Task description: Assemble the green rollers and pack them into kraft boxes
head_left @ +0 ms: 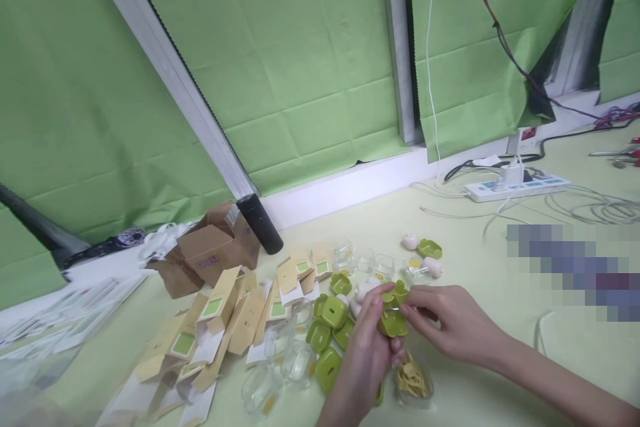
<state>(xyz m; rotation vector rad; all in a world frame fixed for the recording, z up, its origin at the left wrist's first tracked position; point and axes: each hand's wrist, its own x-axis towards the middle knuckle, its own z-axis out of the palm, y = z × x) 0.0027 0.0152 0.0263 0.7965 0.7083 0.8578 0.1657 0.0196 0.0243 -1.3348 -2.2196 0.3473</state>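
Pinched in my left hand (367,337) is a green plastic piece (393,324) with a lobed edge. The closed fingers of my right hand (447,319) grip its right side, where a thin shiny strip shows between the green parts. Just below my hands stands a clear container (414,395) of yellowish bands or strips. Left of my left hand lie several green shallow trays or lids (329,366), some with a slot. Clear plastic cups (299,362) sit beyond them. Pale pink round pieces (433,268) lie behind my hands, one near a green tray (429,248).
Tan folded paper boxes (247,320) spread across the table's left, with an open cardboard carton (217,244) and a black bottle (260,224) behind. A power strip (517,186) with cables lies at the back right. Green blinds (300,67) hang behind the table.
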